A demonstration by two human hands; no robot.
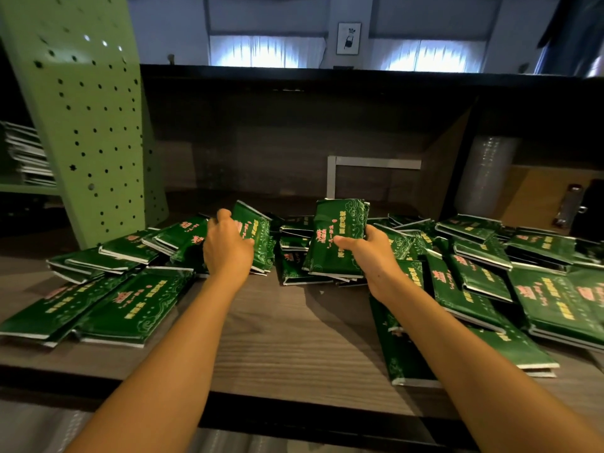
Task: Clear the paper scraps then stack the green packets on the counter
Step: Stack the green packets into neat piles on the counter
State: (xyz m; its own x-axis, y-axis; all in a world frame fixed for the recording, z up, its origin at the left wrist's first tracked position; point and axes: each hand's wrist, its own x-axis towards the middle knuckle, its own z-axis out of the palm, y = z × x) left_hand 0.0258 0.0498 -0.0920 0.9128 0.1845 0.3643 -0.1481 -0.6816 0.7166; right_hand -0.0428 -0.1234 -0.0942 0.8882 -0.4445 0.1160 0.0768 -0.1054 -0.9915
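With both hands [228, 248] gripping, green packets [338, 238] upright on counter [294, 338].

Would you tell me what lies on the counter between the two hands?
In the head view, flat green packets lie between the left hand and right hand.

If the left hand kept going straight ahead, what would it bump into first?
Probably the tilted green packet that the left hand already touches. Beyond it lies bare counter, then the dark back wall; depth is unclear.
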